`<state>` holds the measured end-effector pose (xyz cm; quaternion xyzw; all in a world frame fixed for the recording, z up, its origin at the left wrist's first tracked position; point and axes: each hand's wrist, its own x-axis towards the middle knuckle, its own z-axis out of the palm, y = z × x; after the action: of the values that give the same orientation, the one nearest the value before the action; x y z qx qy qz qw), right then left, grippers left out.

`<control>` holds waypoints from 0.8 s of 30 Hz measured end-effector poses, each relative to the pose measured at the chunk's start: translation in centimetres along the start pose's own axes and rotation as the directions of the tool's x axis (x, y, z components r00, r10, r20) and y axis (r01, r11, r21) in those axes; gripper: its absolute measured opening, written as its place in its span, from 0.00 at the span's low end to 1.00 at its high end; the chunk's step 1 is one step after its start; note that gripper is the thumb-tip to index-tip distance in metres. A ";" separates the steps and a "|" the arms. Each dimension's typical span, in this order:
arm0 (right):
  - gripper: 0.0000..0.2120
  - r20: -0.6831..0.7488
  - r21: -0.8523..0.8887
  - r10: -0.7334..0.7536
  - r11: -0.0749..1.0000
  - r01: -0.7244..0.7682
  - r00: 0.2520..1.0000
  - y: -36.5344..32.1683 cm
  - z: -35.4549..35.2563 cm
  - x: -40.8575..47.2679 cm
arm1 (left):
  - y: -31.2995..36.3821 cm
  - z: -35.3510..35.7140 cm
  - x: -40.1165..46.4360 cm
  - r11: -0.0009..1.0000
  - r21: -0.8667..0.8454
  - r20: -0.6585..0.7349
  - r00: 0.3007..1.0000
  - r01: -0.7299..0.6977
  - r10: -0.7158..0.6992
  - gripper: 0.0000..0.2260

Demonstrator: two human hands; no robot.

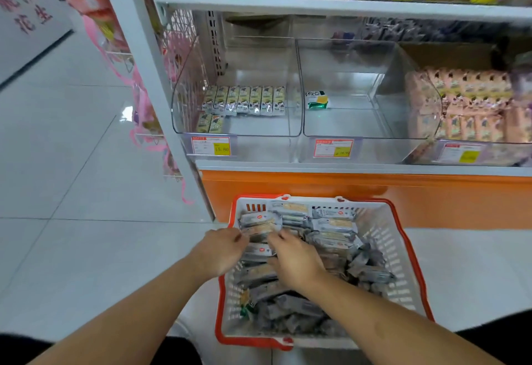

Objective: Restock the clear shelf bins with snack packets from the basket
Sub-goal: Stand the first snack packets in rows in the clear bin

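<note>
Left to right on the shelf, the left bin [239, 117] holds one back row and two front packets, the middle bin [345, 117] a single green packet [316, 100], and the right bin [466, 117] looks nearly full, so I judge most restocking remains. Below, on the floor, the basket [408, 252] is heaped with grey snack packets [331, 238]. I reach both arms into it, left hand [221, 252] and right hand [296, 261] curled, pinching packets near its left rim.
</note>
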<state>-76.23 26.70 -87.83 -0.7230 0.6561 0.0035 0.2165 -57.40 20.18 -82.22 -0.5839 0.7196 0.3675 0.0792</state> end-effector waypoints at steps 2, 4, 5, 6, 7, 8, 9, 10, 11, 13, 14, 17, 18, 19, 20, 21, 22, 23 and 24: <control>0.07 -0.020 0.021 0.014 1.000 -0.014 1.000 -0.1 0.0 0.1 | 0.3 0.0 0.0 0.992 0.116 0.000 0.999 -0.042 0.042 0.11; 0.07 -0.015 0.081 0.052 0.995 -0.051 0.999 0.0 -0.1 0.1 | 0.2 0.0 0.2 0.981 0.170 0.009 0.995 -0.095 0.095 0.10; 0.08 -0.010 0.117 0.069 0.991 -0.068 0.998 0.3 -0.2 0.1 | 0.2 0.1 0.2 0.974 0.193 0.030 0.993 -0.117 0.113 0.10; 0.10 -0.003 0.153 0.076 0.985 -0.074 0.997 0.6 -0.3 0.1 | 0.0 0.4 0.3 0.969 0.208 0.043 0.991 -0.136 0.130 0.11; 0.12 0.009 0.187 0.076 0.979 -0.076 0.997 0.9 -0.6 0.0 | -0.2 0.5 0.4 0.964 0.217 0.038 0.988 -0.156 0.151 0.11; 0.13 0.015 0.231 0.075 0.970 -0.077 0.997 1.2 -1.0 0.1 | -0.3 0.6 0.6 0.961 0.218 0.029 0.986 -0.168 0.166 0.12; 0.13 0.014 0.278 0.077 0.957 -0.078 0.997 1.5 -1.6 0.1 | -0.1 0.5 0.6 0.964 0.203 0.028 0.985 -0.173 0.171 0.12; 0.13 0.005 0.322 0.078 0.944 -0.075 0.997 1.8 -2.5 0.0 | 0.3 0.1 0.5 0.971 0.163 0.037 0.985 -0.174 0.170 0.12; 0.14 -0.001 0.354 0.082 0.932 -0.076 0.997 2.1 -3.6 0.1 | 0.8 -0.2 0.4 0.981 0.101 0.048 0.986 -0.164 0.160 0.12; 0.15 -0.031 0.403 0.078 0.913 -0.059 0.996 2.3 -6.3 0.0 | 2.1 -1.1 0.1 0.990 -0.094 0.082 0.990 -0.106 0.114 0.11; 0.15 -0.053 0.422 0.074 0.905 -0.045 0.996 2.3 -7.8 0.0 | 2.7 -1.7 0.0 0.969 -0.243 0.125 0.989 -0.045 0.078 0.11; 0.18 -0.098 0.481 0.057 0.877 -0.003 0.994 2.0 -12.3 -0.8 | 4.1 -3.8 -1.3 0.699 -0.693 0.380 0.914 0.177 0.145 0.12; 0.19 -0.114 0.485 0.046 0.874 0.015 0.992 1.9 -13.5 -1.1 | 4.5 -4.5 -1.8 0.644 -0.741 0.415 0.884 0.191 0.215 0.12; 0.18 -0.137 0.462 0.019 0.886 0.047 0.990 1.8 -14.5 -1.5 | 5.0 -5.2 -2.2 0.622 -0.765 0.404 0.877 0.167 0.261 0.12; 0.17 -0.162 0.435 -0.021 0.896 0.090 0.987 1.8 -15.4 -1.9 | 5.5 -5.7 -2.7 0.620 -0.775 0.367 0.887 0.124 0.281 0.09; 0.16 -0.190 0.416 -0.055 0.900 0.131 0.980 1.7 -16.2 -2.3 | 5.9 -6.1 -3.0 0.623 -0.778 0.314 0.909 0.081 0.274 0.07; 0.15 -0.218 0.415 -0.079 0.895 0.166 0.973 1.4 -17.0 -2.9 | 6.3 -6.5 -3.3 0.625 -0.779 0.262 0.930 0.046 0.258 0.07; 0.14 -0.242 0.419 -0.090 0.888 0.187 0.966 1.1 -17.7 -3.4 | 6.7 -7.0 -3.7 0.635 -0.772 0.212 0.947 0.011 0.242 0.08; 0.12 -0.265 0.429 -0.098 0.879 0.208 0.959 0.6 -18.2 -3.9 | 6.9 -7.3 -3.9 0.646 -0.763 0.171 0.958 -0.020 0.231 0.10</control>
<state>-82.45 24.54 -70.37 -0.6977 0.5999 -0.2522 0.2994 -60.12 19.00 -71.80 -0.4601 0.5248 0.7084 -0.1050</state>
